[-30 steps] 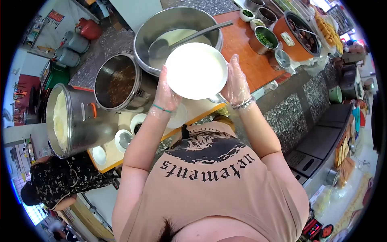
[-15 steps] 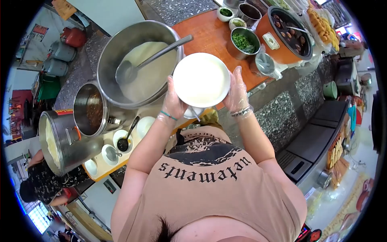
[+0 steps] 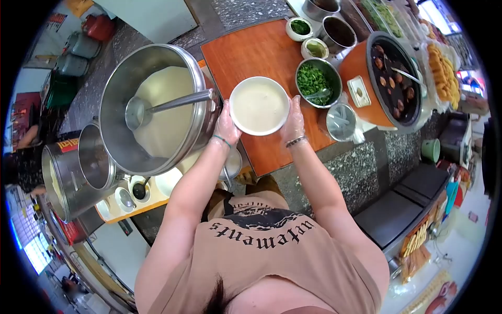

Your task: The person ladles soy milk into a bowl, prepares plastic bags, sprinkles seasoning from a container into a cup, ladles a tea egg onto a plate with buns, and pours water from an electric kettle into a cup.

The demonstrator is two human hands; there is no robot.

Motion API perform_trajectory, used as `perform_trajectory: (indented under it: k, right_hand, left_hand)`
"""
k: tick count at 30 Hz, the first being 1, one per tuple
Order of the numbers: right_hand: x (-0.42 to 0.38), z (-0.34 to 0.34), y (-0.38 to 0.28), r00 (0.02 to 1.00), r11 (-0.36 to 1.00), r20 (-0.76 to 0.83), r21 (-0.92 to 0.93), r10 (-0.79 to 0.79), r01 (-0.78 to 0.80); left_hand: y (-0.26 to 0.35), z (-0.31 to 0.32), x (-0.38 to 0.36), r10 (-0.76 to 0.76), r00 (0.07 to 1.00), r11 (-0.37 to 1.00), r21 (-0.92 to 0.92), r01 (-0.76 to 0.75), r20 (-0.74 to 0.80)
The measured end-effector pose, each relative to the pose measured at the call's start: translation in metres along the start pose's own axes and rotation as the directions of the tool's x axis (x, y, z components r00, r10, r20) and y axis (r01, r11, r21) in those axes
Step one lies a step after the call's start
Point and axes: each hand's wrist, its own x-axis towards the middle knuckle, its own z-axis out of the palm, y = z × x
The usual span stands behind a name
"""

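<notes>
Between my hands is a white bowl [image 3: 260,106] filled with a creamy white liquid, over the near part of the reddish-brown wooden board. My left hand [image 3: 227,125], in a clear plastic glove, grips the bowl's left side. My right hand [image 3: 294,121], gloved likewise, grips its right side. To the left stands a big steel pot [image 3: 151,110] holding the same pale liquid, with a long-handled ladle [image 3: 172,103] resting in it. Right of the bowl sits a steel container of chopped green herbs [image 3: 316,79], a spoon in it.
An orange pot of dark broth and eggs [image 3: 361,70] stands at the right, near a clear container [image 3: 341,123]. Small cups of greens [image 3: 300,29] line the board's far edge. Lower left are more steel pots [image 3: 69,180] and a tray with a black ladle [image 3: 139,190].
Both hands have carried the bowl forward, away from my body and over the wooden board. My arms are stretched out further, and the view has shifted.
</notes>
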Motion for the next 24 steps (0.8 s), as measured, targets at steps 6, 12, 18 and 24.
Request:
perform_trajectory:
  k: [6, 12, 18, 24]
  right_hand:
    - [0.063, -0.012, 0.017, 0.982, 0.994, -0.158, -0.005, 0.107, -0.109]
    - [0.098, -0.009, 0.021, 0.972, 0.990, -0.194, -0.033, 0.129, -0.138]
    - [0.109, 0.001, 0.020, 0.981, 0.995, -0.183, -0.063, 0.065, -0.077]
    - [0.075, 0.026, 0.017, 0.897, 0.681, -0.045, -0.668, -0.441, 0.301]
  left_hand:
    - [-0.012, -0.024, 0.072, 0.100, 0.990, 0.993, -0.056, -0.106, -0.098]
    - [-0.014, -0.025, 0.105, 0.107, 0.952, 0.993, -0.015, -0.116, -0.287]
    - [-0.008, -0.016, 0.114, 0.110, 0.946, 0.986, -0.083, -0.141, -0.305]
    - [-0.010, -0.028, 0.076, 0.336, 0.877, 0.930, 0.270, -0.250, -0.343]
